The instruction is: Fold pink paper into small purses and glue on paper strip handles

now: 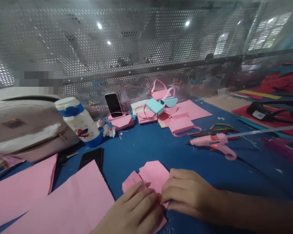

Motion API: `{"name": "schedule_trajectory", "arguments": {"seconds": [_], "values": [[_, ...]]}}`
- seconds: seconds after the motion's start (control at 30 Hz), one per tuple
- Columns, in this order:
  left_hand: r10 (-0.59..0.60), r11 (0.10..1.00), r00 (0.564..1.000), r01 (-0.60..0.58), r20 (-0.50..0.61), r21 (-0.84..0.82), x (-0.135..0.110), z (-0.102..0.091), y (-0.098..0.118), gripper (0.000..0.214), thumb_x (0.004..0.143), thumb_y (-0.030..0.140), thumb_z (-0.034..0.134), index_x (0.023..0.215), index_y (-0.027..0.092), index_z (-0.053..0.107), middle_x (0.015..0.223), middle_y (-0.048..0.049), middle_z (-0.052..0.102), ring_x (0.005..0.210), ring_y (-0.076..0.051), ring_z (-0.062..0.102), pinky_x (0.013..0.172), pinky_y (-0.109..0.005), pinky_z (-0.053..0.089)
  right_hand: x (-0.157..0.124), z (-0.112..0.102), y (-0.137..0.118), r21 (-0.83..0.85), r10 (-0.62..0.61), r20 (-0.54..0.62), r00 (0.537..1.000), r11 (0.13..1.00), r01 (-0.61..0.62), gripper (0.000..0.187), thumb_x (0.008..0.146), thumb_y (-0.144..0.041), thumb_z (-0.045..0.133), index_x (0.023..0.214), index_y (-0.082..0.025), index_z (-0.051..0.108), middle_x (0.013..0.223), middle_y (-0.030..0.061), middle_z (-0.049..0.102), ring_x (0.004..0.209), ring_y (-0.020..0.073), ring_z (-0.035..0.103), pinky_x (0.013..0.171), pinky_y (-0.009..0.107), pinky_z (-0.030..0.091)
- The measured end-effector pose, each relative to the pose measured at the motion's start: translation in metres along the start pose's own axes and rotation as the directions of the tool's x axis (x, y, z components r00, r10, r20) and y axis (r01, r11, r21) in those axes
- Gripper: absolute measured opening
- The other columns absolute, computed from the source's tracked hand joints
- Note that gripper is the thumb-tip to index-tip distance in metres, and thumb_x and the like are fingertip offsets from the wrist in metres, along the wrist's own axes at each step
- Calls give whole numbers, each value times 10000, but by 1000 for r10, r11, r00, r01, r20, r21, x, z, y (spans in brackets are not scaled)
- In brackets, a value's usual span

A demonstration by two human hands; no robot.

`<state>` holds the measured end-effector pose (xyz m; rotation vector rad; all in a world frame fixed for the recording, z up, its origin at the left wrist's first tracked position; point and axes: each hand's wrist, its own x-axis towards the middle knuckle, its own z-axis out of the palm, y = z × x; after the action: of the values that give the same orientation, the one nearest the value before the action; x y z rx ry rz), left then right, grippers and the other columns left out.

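Observation:
A folded piece of pink paper (156,172) with cut, angled corners lies on the blue table in front of me. My left hand (136,209) is over its near left part, fingers curled down and pressed on it. From the right, my right hand (189,191) pinches the paper's right edge, its fingers bent close to the left fingertips. Both hands cover much of the lower paper, so the folds beneath them are hidden.
Pink sheets (70,198) lie at left near a dark flat object (91,157), a bottle (79,122) and a bag (26,126). Paper handbags (122,122) and a phone (113,104) line the back. At right rest a pink glue gun (213,141) and pliers (221,126).

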<state>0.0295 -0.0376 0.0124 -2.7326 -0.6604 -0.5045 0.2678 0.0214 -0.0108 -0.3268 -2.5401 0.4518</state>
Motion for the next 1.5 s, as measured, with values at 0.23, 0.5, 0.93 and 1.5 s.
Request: {"name": "schedule_trajectory", "arguments": {"seconds": [0.23, 0.5, 0.93, 1.5], "values": [[-42, 999, 998, 43, -40, 2, -1, 4, 1, 363, 1055, 210, 337, 1137, 170, 689, 1073, -15, 736, 1017, -169, 674, 1140, -340, 380, -1, 2, 2, 79, 99, 35, 994, 992, -102, 52, 968, -206, 578, 940, -218, 619, 893, -32, 692, 807, 135, 531, 753, 261, 365], [-102, 994, 964, 93, -246, -50, -6, 24, 6, 349, 1037, 128, 332, 1044, 117, 681, 1009, -34, 738, 1045, -161, 644, 1208, -341, 254, 1, -3, 1, 129, 145, 111, 983, 979, -159, 127, 889, -103, 612, 886, -228, 632, 848, -61, 704, 768, 131, 515, 710, 260, 345], [0, 999, 999, -2, -34, -50, -5, 2, 0, 381, 1026, 405, 437, 1128, 123, 672, 1105, -51, 734, 1032, -193, 664, 1142, -358, 376, -25, -53, -26, 76, 308, 124, 943, 945, -319, 125, 985, -291, 526, 925, -231, 617, 848, -5, 678, 764, 152, 569, 690, 265, 382], [-50, 985, 999, 51, 8, -163, -4, -1, 8, 399, 1006, 449, 417, 1245, 195, 609, 1171, -68, 673, 1070, -236, 603, 1082, -452, 373, -95, -108, 49, -11, 885, -137, 444, 447, -894, 498, 763, -600, 583, 1050, -210, 696, 852, 72, 731, 735, 315, 677, 657, 425, 542]]}}
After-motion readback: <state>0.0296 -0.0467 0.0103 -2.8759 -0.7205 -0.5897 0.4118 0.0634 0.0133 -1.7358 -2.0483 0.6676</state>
